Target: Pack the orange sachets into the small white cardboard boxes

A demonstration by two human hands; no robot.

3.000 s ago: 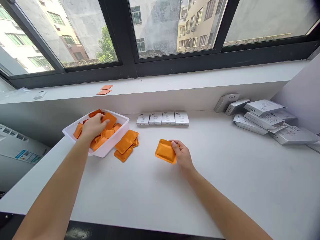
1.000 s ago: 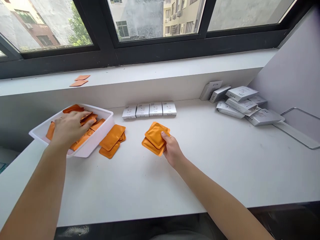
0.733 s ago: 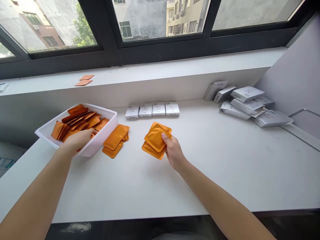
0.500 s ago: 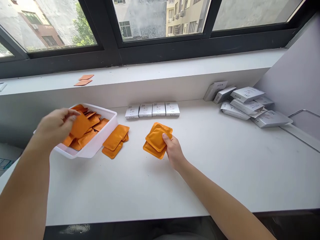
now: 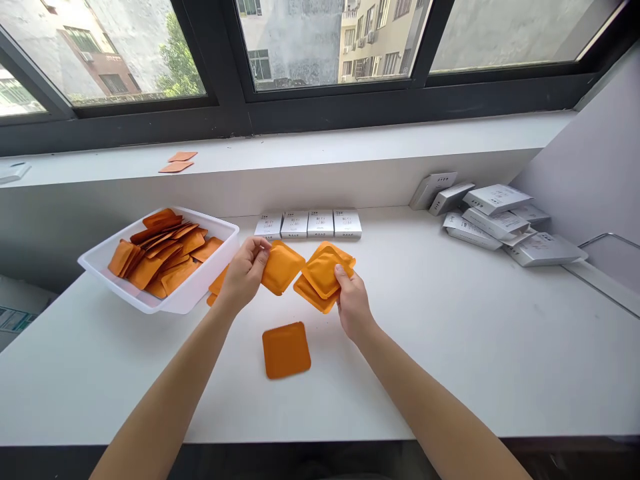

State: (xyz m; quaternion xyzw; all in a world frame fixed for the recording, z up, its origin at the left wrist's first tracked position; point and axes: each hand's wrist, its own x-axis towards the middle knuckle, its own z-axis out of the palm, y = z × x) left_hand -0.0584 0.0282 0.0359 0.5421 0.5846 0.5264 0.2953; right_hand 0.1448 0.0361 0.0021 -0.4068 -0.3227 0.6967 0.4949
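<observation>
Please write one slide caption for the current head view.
The left hand holds an orange packet next to overlapping packets in the right hand; another packet lies on the white table.

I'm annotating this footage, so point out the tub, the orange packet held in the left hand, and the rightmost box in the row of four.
Tub [image 5: 203, 279]: head view, outer front wall.
Orange packet [image 5: 283, 268] in the left hand [image 5: 244, 272]: head view, middle of its face.
Rightmost box [image 5: 347, 222]: head view, printed top face.
</observation>
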